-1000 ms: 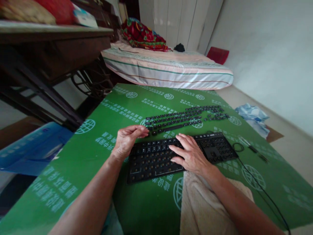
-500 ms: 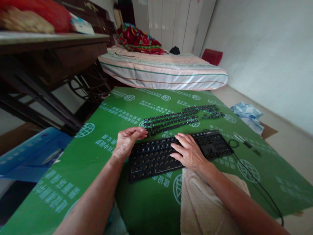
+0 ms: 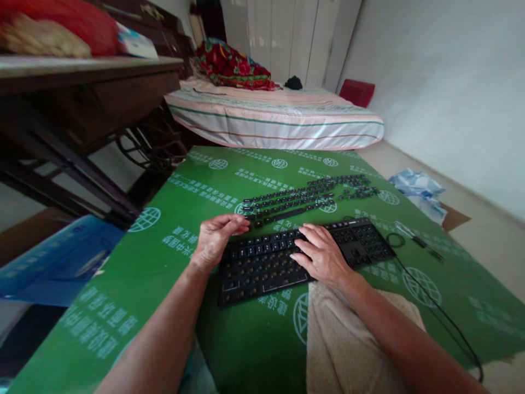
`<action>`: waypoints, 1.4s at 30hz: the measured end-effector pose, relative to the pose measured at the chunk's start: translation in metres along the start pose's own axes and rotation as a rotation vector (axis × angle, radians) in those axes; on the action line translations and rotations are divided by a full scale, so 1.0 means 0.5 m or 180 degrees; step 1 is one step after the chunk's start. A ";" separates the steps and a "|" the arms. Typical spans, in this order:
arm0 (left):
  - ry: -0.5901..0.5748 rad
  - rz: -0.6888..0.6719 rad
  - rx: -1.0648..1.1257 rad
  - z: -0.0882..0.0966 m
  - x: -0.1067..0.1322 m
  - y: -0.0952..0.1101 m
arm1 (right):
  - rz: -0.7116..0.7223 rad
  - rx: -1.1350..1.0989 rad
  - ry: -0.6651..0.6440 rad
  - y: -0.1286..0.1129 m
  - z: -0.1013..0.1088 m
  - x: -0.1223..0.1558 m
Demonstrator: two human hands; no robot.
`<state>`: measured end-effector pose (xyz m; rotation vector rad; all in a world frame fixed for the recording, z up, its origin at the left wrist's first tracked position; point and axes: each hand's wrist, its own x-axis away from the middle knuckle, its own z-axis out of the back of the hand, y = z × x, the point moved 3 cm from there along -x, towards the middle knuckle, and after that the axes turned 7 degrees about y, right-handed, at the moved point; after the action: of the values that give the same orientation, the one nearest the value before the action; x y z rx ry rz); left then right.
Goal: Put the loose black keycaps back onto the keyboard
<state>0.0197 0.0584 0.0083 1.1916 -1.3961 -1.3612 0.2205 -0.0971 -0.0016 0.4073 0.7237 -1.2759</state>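
A black keyboard lies on the green board, its two back rows bearing keycaps while the rows in front show bare key sockets. Above its far left corner, my left hand has thumb and forefinger pinched together beside the end of the loose keycaps; whatever is between the fingertips is too small to make out. My right hand rests across the keyboard's middle with fingers spread, touching the back rows. Loose black keycaps are laid out in rows beyond the keyboard.
Right of the keyboard are its cable and a thin tool. A beige cloth lies under my right forearm. The green board reaches toward a bed; a dark table stands at left.
My view has shifted slightly. The right hand has slid a little to the right along the keyboard; the left hand keeps its pinch near the keycaps.
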 end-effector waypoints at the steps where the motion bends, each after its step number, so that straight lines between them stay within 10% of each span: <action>1: -0.0004 -0.0001 0.0011 0.000 0.000 0.000 | -0.0023 -0.0014 0.0042 0.001 0.001 0.000; 31: 0.0178 -0.0023 -0.0132 -0.010 -0.020 0.018 | 0.0007 0.0513 -0.0437 0.000 0.008 -0.052; 42: 0.0249 0.0078 -0.0197 -0.016 -0.018 0.030 | -0.1221 0.0490 0.0745 -0.009 0.063 -0.037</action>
<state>0.0282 0.0647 0.0241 1.1710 -1.3005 -1.3177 0.2223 -0.1052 0.0344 0.5686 0.9350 -1.6698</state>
